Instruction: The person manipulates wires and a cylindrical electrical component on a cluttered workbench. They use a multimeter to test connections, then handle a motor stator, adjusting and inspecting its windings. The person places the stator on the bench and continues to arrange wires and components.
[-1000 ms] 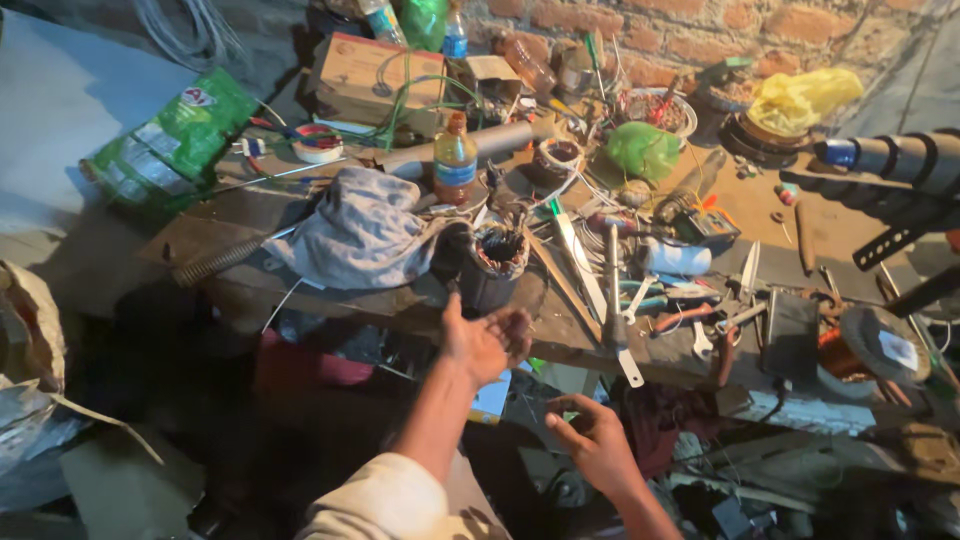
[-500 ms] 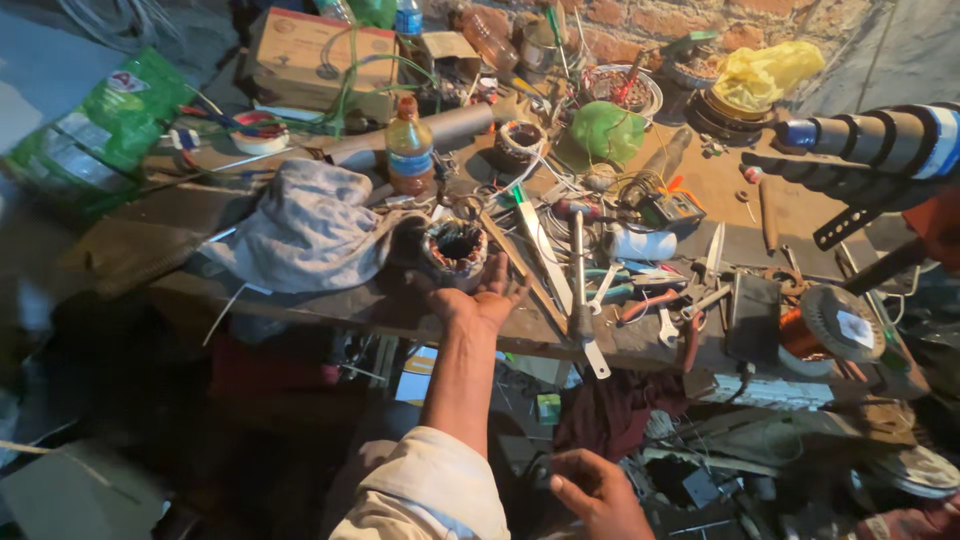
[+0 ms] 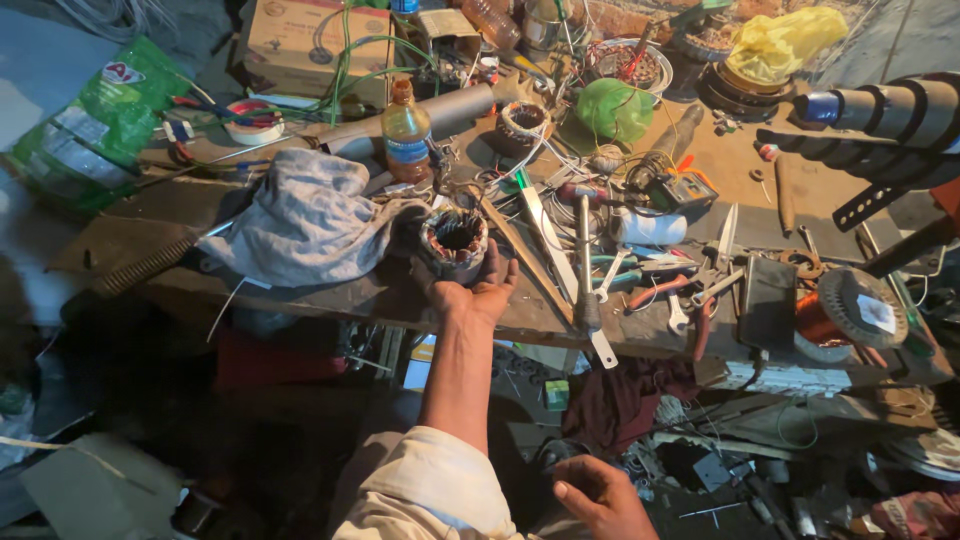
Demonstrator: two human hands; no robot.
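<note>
My left hand (image 3: 478, 290) reaches up to the front of a cluttered wooden workbench (image 3: 330, 300) and cups a round motor stator (image 3: 455, 240) with copper windings, fingers wrapped around its near side. The stator rests on the bench beside a crumpled grey cloth (image 3: 305, 215). My right hand (image 3: 600, 497) hangs low below the bench edge, fingers curled, with nothing visible in it.
A brown bottle (image 3: 406, 128), a second stator (image 3: 524, 122), a green bag (image 3: 612, 108), pliers (image 3: 655, 290), a copper wire spool (image 3: 845, 312), a cardboard box (image 3: 312, 40) and a hammer-like tool (image 3: 586, 280) crowd the bench. A ribbed black-and-white tube (image 3: 890, 110) juts in at the right.
My left hand has closed further around the stator on the bench. My right hand has dropped lower, toward the bottom of the view.
</note>
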